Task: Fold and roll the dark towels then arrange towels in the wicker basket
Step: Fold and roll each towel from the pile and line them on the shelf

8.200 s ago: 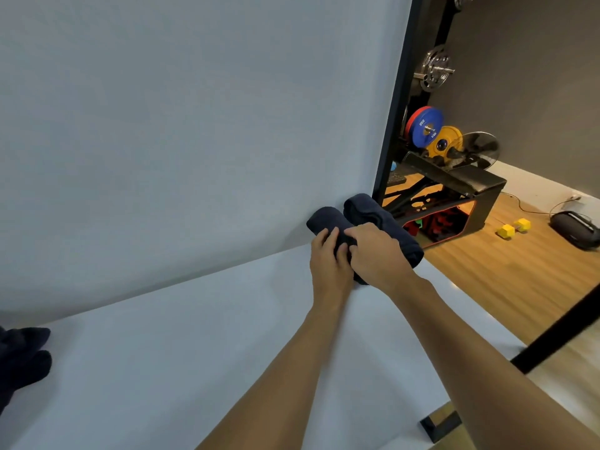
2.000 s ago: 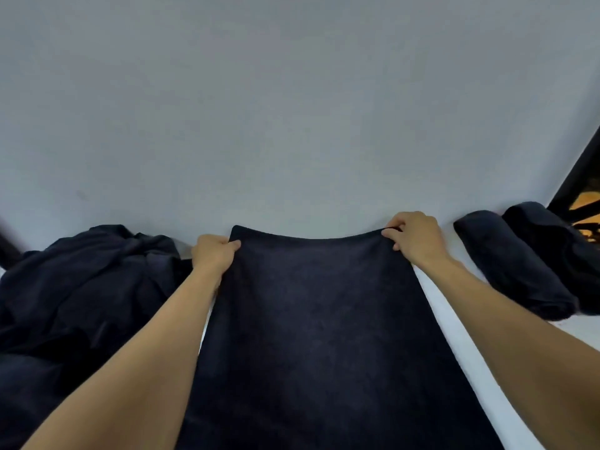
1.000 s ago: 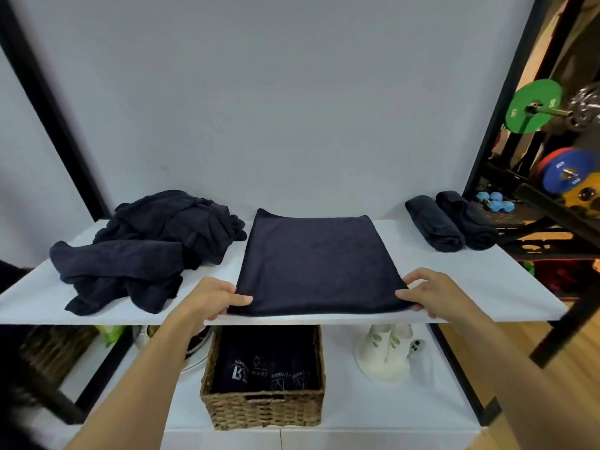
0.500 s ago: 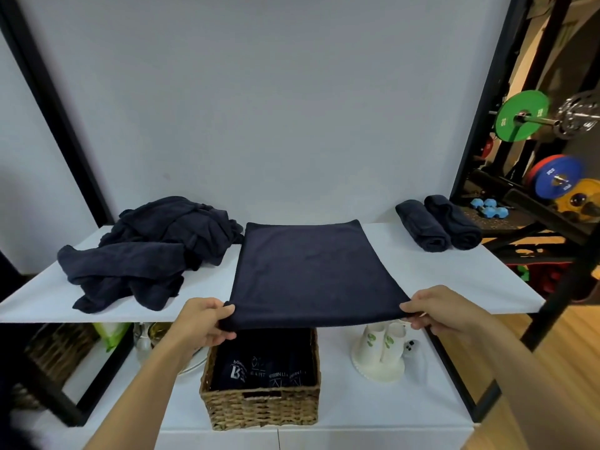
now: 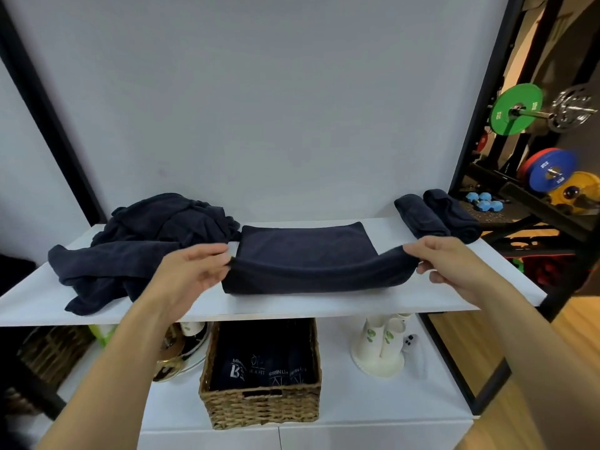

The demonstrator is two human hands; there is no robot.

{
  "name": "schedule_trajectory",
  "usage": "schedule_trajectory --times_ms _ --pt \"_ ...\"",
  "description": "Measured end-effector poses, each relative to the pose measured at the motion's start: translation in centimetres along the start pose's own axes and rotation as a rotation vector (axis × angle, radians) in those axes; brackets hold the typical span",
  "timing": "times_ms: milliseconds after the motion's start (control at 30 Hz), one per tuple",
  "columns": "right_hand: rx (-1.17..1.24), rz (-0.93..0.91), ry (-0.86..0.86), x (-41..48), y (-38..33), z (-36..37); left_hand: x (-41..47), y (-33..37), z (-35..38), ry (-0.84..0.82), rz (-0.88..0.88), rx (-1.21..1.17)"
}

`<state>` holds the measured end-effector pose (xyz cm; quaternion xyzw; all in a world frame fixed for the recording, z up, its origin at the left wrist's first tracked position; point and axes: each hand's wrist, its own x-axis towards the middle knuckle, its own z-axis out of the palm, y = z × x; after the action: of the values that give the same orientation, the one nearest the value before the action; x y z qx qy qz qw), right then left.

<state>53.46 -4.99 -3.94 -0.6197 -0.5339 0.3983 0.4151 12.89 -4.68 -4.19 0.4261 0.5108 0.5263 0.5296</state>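
A dark towel [image 5: 308,251] lies flat in the middle of the white upper shelf [image 5: 324,306]. Its near edge is lifted and curled back over the rest. My left hand [image 5: 194,271] pinches that edge's left corner, and my right hand [image 5: 451,264] pinches the right corner. Two rolled dark towels [image 5: 435,219] lie side by side at the shelf's right end. A heap of loose dark towels [image 5: 136,241] covers the left end. On the lower shelf, under the middle, the wicker basket [image 5: 263,407] holds several rolled dark towels with white logos.
A white cup stand [image 5: 380,349] stands right of the basket. A metal bowl [image 5: 175,349] and another wicker basket [image 5: 48,355] sit to its left. Black frame posts flank the shelves. A weight rack with coloured plates [image 5: 532,141] stands at the right.
Both hands have lifted the towel's near edge off the shelf front and carried it back over the towel. Before that, they spread the towel flat and pulled it toward the front.
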Motion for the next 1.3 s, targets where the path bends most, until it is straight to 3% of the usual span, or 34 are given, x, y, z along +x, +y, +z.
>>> schedule_trajectory --times_ms 67,167,300,533,733,800,867,933,967,1033,1067,1167,1300 --pt "0.049 -0.001 0.052 2.3 -0.4 0.3 1.9 0.7 0.5 -0.016 0.080 0.161" --pt "0.210 0.012 0.077 6.6 -0.9 0.8 6.4 1.2 1.1 0.087 0.203 0.490" --pt "0.335 -0.010 0.024 13.1 -0.5 1.6 14.3 1.6 1.9 0.161 0.315 0.893" --pt "-0.064 -0.034 0.059 24.3 2.3 4.2 25.8 -0.7 3.5 0.091 0.207 1.181" --pt "-0.491 -0.063 0.144 29.3 5.2 6.5 30.5 -3.6 4.1 0.075 0.054 1.328" --pt "-0.667 -0.078 0.202 29.8 5.1 6.7 30.6 -3.7 4.7 0.103 0.076 1.422" --pt "-0.762 -0.190 0.269 29.4 4.3 7.7 29.8 -4.0 6.2 0.151 0.229 1.499" --pt "-0.717 -0.403 0.182 27.8 3.1 10.6 28.0 -4.9 8.6 0.037 0.386 1.400" --pt "-0.728 -0.477 0.049 26.9 2.6 12.4 27.0 -5.8 9.7 -0.090 0.390 1.351" --pt "-0.887 -0.468 -0.210 25.7 2.8 15.1 25.3 -7.8 10.5 -0.287 0.299 1.448" --pt "-0.974 -0.430 -0.264 25.7 3.3 15.4 24.9 -8.6 10.0 -0.303 0.279 1.516" --pt "-1.027 -0.303 -0.236 26.9 4.1 13.7 24.3 -8.9 6.9 -0.250 0.297 1.549" --pt "-0.877 -0.328 -0.137 27.0 3.9 12.4 21.2 -8.2 4.1 -0.432 0.347 1.425"
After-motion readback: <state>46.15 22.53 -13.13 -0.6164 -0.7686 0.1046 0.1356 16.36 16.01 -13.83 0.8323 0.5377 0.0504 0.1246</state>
